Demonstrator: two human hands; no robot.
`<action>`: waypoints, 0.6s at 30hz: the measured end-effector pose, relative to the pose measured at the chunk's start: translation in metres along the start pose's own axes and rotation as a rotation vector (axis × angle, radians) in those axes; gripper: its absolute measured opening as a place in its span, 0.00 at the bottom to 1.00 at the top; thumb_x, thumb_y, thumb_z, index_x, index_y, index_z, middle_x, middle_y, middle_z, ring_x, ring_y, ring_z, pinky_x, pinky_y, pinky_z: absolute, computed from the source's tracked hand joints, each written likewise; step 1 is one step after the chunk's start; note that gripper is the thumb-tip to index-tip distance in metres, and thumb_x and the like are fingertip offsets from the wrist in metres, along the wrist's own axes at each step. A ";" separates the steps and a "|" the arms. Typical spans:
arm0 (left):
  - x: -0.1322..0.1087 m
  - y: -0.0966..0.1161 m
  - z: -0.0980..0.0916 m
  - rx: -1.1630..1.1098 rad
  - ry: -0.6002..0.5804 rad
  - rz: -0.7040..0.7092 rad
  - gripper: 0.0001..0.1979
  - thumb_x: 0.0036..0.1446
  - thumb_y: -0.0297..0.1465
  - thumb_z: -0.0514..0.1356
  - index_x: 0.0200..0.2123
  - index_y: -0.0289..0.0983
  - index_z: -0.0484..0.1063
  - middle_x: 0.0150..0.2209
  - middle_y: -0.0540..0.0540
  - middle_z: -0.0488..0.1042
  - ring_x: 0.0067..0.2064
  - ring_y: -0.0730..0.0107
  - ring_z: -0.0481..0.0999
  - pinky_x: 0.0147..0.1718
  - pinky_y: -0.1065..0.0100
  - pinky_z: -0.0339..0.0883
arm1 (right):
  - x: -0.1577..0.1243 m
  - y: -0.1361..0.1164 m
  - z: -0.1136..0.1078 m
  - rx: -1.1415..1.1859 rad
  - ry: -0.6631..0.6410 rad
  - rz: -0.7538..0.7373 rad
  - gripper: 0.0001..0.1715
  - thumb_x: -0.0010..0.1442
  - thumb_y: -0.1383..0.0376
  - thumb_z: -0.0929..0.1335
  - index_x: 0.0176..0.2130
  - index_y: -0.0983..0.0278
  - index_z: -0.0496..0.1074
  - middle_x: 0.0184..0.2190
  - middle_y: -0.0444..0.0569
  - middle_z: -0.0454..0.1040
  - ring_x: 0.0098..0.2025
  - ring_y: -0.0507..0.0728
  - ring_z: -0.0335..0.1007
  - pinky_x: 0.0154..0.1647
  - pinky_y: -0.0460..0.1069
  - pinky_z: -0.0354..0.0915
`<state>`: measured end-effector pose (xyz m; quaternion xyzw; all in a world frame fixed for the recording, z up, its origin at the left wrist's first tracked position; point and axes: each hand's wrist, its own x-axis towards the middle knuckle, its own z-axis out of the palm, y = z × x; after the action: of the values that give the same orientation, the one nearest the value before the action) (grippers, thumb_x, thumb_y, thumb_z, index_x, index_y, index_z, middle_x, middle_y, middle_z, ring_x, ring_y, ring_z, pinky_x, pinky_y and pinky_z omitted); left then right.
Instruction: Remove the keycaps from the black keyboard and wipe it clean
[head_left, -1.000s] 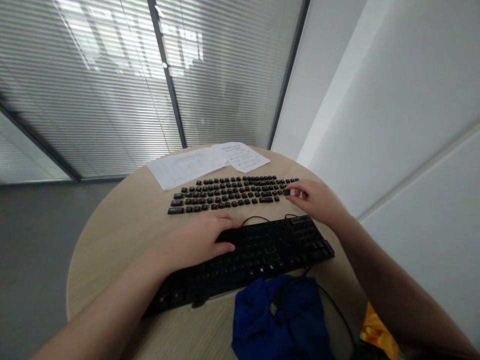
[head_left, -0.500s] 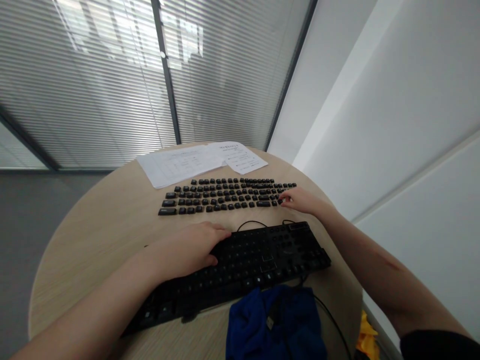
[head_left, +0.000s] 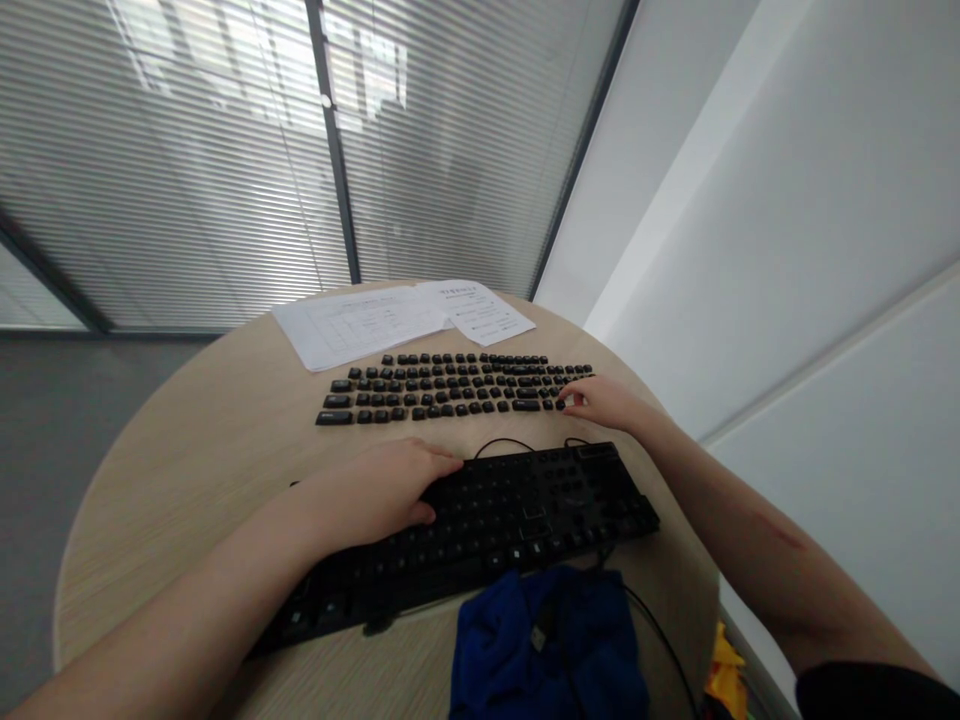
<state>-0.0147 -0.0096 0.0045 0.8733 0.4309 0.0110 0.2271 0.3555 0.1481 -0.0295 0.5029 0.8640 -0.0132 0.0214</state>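
Observation:
A black keyboard without its keycaps lies across the near part of a round wooden table. My left hand rests flat on the keyboard's left-middle part, fingers loosely curled over its far edge. Beyond the keyboard, several loose black keycaps are laid out in rows on the table. My right hand reaches to the right end of those rows, its fingertips pinched at a keycap there.
Two white printed sheets lie past the keycaps at the table's far edge. A blue cloth sits at the near edge over the keyboard's cable. Something yellow shows below the table on the right. Window blinds and a white wall stand behind.
My right hand has slid forward and lowered onto the right end of the keycap rows. The view has shifted slightly; my left hand stays on the keyboard.

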 end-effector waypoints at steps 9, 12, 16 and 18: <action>0.001 -0.002 0.002 0.022 0.001 -0.036 0.31 0.56 0.27 0.67 0.64 0.44 0.75 0.64 0.42 0.78 0.64 0.49 0.77 0.66 0.52 0.68 | -0.016 -0.003 0.000 0.003 0.061 0.050 0.20 0.70 0.57 0.71 0.55 0.64 0.81 0.41 0.53 0.85 0.43 0.62 0.79 0.45 0.52 0.68; 0.001 -0.001 0.001 0.019 -0.001 -0.045 0.32 0.56 0.27 0.67 0.64 0.44 0.75 0.64 0.42 0.78 0.65 0.50 0.77 0.66 0.53 0.68 | -0.010 -0.009 0.004 0.008 0.061 0.042 0.17 0.69 0.58 0.71 0.52 0.63 0.83 0.41 0.52 0.85 0.43 0.61 0.79 0.44 0.52 0.68; 0.000 -0.002 0.000 0.013 -0.010 -0.046 0.30 0.56 0.28 0.67 0.63 0.44 0.76 0.62 0.43 0.79 0.64 0.50 0.77 0.65 0.54 0.68 | -0.004 -0.012 0.007 0.013 0.076 0.025 0.13 0.68 0.61 0.71 0.49 0.62 0.84 0.40 0.52 0.85 0.43 0.61 0.79 0.44 0.51 0.68; 0.000 -0.003 0.001 0.009 -0.003 -0.036 0.30 0.56 0.28 0.66 0.63 0.45 0.76 0.62 0.44 0.79 0.63 0.51 0.78 0.64 0.55 0.68 | -0.002 -0.011 0.008 0.019 0.090 0.015 0.11 0.68 0.63 0.72 0.47 0.62 0.84 0.39 0.51 0.85 0.42 0.60 0.79 0.44 0.51 0.68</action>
<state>-0.0165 -0.0083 0.0022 0.8665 0.4462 0.0036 0.2239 0.3472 0.1403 -0.0370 0.5095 0.8602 0.0016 -0.0222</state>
